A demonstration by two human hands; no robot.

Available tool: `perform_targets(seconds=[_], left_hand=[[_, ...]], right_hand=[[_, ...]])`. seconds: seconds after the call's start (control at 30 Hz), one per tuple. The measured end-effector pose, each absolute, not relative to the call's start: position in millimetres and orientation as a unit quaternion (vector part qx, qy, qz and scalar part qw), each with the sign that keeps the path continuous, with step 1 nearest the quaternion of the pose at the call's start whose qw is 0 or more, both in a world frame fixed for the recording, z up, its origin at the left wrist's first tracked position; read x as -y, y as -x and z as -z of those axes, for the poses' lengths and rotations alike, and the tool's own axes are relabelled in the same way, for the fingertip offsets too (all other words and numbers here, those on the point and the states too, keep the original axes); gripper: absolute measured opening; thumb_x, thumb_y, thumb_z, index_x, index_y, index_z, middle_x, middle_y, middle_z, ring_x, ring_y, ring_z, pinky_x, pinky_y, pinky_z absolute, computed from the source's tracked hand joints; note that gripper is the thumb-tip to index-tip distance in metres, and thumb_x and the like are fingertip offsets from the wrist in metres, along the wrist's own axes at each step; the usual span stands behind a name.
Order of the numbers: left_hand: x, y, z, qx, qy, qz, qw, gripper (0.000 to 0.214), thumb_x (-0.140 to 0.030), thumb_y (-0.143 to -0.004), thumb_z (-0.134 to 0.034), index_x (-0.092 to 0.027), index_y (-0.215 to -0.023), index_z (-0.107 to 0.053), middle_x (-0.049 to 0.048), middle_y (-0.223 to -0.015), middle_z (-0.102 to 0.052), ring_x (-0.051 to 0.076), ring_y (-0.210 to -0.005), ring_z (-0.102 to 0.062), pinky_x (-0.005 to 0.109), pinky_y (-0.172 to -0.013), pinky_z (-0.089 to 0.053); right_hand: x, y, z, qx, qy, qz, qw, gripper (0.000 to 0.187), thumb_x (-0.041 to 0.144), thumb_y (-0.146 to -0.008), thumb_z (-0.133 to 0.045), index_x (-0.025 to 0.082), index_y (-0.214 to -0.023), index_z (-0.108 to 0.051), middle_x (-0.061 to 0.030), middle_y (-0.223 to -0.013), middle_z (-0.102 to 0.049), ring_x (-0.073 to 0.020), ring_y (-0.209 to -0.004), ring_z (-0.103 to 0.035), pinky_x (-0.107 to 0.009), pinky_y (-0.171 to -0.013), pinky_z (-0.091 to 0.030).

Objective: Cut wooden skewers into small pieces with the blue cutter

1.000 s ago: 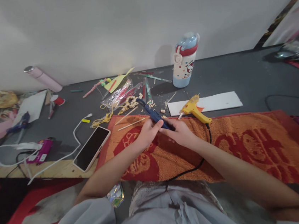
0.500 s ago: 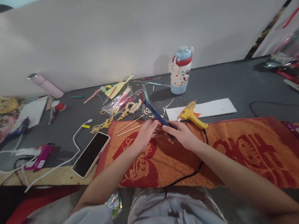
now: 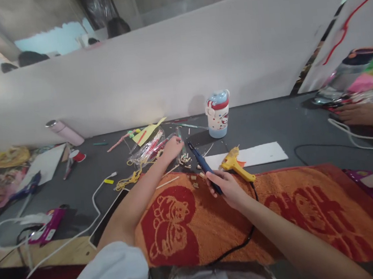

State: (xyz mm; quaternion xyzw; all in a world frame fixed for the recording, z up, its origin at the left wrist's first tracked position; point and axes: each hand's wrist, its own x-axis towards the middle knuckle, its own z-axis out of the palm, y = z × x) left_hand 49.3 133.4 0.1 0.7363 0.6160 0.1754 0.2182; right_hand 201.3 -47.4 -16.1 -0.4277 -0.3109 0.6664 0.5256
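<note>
My right hand (image 3: 226,186) is wrapped round a slim dark blue utility knife (image 3: 202,161), its tip pointing up and away from me. My left hand (image 3: 173,147) reaches past the towel, its fingers pinched together beside a clear plastic packet (image 3: 150,145) of red sticks. What those fingers hold is too small to make out. Just right of them lies a pile of small pale cut pieces (image 3: 184,159). A few more bits (image 3: 194,181) lie on the orange towel (image 3: 222,224), under the knife. Partly behind my left forearm is a thin wooden stick (image 3: 167,182).
A yellow glue gun (image 3: 236,164) rests on a white board (image 3: 264,153). Behind stands a cartoon-printed bottle (image 3: 217,115). A phone (image 3: 106,219), white cable (image 3: 96,198) and purple power strip (image 3: 50,225) are at left. Other people's hands work at the far left and far right.
My left hand has left the right one and moved forward to the packet and the pale pieces. The right hand still holds the knife. Small bits now show on the towel.
</note>
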Motion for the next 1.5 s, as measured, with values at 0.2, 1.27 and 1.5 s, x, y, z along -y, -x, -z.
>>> perform_targets(seconds=[0.2,1.27,1.5], left_hand=[[-220,-70,6,-0.647,-0.741,-0.133,0.119,0.031,-0.024,-0.081,-0.053,-0.016,-0.110,-0.061,0.0104,-0.118,-0.064,0.023,-0.113,-0.057,0.031,-0.096,-0.042],[-214,-66,16,-0.625,-0.772,-0.112,0.016,0.031,-0.037,-0.089,-0.044,-0.018,-0.105,-0.063,0.0105,-0.105,-0.067,0.022,-0.103,-0.060,0.033,-0.089,-0.045],[-124,-34,18,-0.544,-0.812,-0.208,0.040,0.024,-0.034,-0.086,-0.050,-0.017,-0.095,-0.064,0.0058,-0.091,-0.067,0.018,-0.089,-0.059,0.029,-0.082,-0.045]], right_hand=[[45,-202,12,0.309,0.419,-0.666,0.534,0.043,0.053,-0.064,-0.072,0.015,-0.068,-0.053,0.0067,-0.053,-0.048,-0.0047,-0.038,-0.045,-0.017,-0.033,-0.035],[38,-212,9,0.335,0.456,-0.630,0.532,0.040,0.053,-0.066,-0.068,0.018,-0.069,-0.051,0.0073,-0.049,-0.046,-0.0063,-0.039,-0.043,-0.019,-0.036,-0.035],[41,-216,17,0.366,0.455,-0.600,0.546,0.043,0.057,-0.066,-0.067,0.018,-0.065,-0.050,0.0054,-0.051,-0.050,-0.0062,-0.040,-0.045,-0.019,-0.037,-0.035]])
